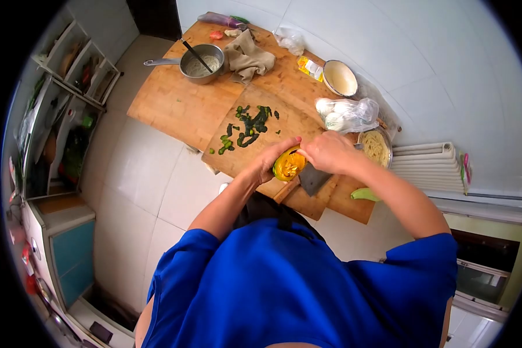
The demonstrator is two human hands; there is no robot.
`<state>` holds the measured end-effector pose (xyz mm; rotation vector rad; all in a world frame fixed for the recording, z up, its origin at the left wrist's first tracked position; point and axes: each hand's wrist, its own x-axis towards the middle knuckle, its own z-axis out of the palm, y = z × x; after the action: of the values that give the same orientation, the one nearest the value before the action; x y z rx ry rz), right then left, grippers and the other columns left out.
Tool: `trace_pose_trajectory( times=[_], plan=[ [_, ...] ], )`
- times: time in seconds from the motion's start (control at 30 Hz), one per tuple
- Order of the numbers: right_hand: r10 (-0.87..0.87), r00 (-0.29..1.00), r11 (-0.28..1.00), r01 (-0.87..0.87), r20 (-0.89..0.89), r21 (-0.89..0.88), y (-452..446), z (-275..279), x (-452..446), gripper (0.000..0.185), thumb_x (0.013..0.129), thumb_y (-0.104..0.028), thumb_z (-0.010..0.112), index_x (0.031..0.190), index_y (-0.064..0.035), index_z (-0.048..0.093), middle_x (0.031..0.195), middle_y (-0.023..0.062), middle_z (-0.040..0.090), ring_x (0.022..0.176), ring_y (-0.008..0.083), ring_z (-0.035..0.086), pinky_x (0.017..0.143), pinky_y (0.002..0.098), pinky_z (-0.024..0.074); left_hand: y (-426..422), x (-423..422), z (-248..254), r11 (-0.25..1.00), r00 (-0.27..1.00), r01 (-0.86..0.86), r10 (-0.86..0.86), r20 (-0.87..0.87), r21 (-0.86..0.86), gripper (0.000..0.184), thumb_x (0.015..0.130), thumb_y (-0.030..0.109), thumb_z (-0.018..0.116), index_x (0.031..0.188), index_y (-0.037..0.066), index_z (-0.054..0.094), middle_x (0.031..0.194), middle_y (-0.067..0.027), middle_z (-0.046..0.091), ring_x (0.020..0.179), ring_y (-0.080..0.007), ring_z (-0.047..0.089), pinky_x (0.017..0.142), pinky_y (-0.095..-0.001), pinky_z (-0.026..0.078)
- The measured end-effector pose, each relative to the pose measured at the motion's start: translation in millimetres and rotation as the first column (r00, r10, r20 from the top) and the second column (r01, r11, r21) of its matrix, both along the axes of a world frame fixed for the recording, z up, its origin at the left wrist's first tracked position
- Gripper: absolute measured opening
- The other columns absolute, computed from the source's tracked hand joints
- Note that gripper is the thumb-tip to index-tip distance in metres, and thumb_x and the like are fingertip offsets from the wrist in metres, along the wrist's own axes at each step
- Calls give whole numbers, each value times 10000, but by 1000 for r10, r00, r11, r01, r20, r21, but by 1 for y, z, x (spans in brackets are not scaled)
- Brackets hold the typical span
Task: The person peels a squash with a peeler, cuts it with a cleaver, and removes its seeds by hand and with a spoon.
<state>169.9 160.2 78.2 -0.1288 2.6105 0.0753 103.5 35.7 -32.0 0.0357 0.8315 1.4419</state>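
My left hand is wrapped round a cut piece of pumpkin, its orange, stringy inside tilted up towards me. At the pumpkin's upper right edge, the fingers of my right hand are closed and touch the flesh; whatever they may hold is hidden. Just below lies a cleaver, its dark blade partly covered by my right hand and its wooden handle pointing towards me. Dark green peel pieces are scattered over the wooden cutting board beyond my left hand.
A saucepan with a dark-handled utensil and a cloth sit at the back of the table. Rightward are an enamel bowl, bagged white items and a bowl of noodles. A green vegetable piece lies near the front edge.
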Motion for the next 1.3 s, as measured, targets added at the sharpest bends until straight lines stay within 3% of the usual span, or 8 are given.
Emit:
trace_pose_trajectory(
  times=[0.2, 0.37, 0.57, 0.63, 0.77, 0.83, 0.97, 1.3],
  plan=[
    [-204, 979, 891, 195, 22, -409, 39, -78, 0, 373, 901, -308, 431, 703, -18, 556, 626, 164, 582, 579, 297, 580, 559, 386, 445, 15, -9, -29, 992, 977, -114, 103, -187, -50, 385, 821, 401, 594, 921, 29, 593, 793, -55, 614, 641, -139, 602, 550, -262, 498],
    [-360, 722, 380, 692, 591, -614, 53, -119, -16, 409, 919, -391, 419, 737, -70, 595, 549, 15, 512, 457, 115, 449, 437, 276, 350, 27, -27, -54, 937, 948, -253, 191, -254, -240, 431, 788, 435, 622, 889, 16, 607, 783, -57, 610, 630, -129, 594, 528, -250, 480],
    [-458, 472, -97, 816, 753, -570, 54, -178, -19, 334, 938, -358, 401, 766, -117, 555, 488, -46, 381, 398, 46, 328, 371, 229, 249, 43, -46, -118, 736, 739, -596, 348, -577, -320, 568, 785, 493, 595, 1068, 1, 586, 831, -59, 604, 783, -113, 571, 685, -246, 455],
    [-504, 458, -88, 816, 732, -571, 59, -220, -17, 354, 931, -365, 403, 776, -88, 558, 499, -9, 437, 423, 86, 398, 409, 257, 324, 43, -47, -119, 656, 607, -707, 371, -703, -264, 539, 796, 493, 585, 1053, 19, 592, 858, -56, 601, 825, -105, 553, 720, -237, 430],
    [-777, 557, 317, 749, 294, -581, 56, -259, -6, 346, 916, -321, 396, 793, -19, 512, 605, 138, 574, 623, 298, 584, 619, 373, 449, 31, -57, -108, 698, 749, -661, 594, -292, -276, 419, 815, 500, 567, 956, 106, 579, 738, -10, 555, 736, -136, 563, 597, -301, 472],
    [-793, 569, 595, 643, -220, -483, 45, -258, -1, 279, 906, -293, 421, 835, -35, 501, 635, 174, 583, 656, 348, 590, 602, 429, 451, 27, -58, -107, 704, 768, -641, 595, -238, -306, 483, 813, 570, 512, 989, 122, 554, 770, -38, 580, 721, -169, 580, 597, -326, 477],
    [-765, 580, 628, 572, -282, -528, 31, -159, -4, 205, 893, -247, 458, 886, -46, 498, 653, 170, 592, 639, 352, 589, 571, 446, 456, 17, -50, -91, 871, 863, -491, 489, 125, -19, 603, 813, 665, 384, 1011, 121, 551, 802, -88, 596, 703, -208, 577, 567, -341, 458],
    [-17, 701, 1000, -3, -713, -27, 16, -48, -25, 121, 752, -147, 563, 855, -87, 545, 623, 46, 561, 580, 193, 577, 537, 302, 430, 22, -37, -51, 909, 878, -397, 337, 341, 124, 539, 827, 609, 425, 935, 100, 565, 778, -97, 603, 662, -229, 594, 506, -331, 482]
  ],
)
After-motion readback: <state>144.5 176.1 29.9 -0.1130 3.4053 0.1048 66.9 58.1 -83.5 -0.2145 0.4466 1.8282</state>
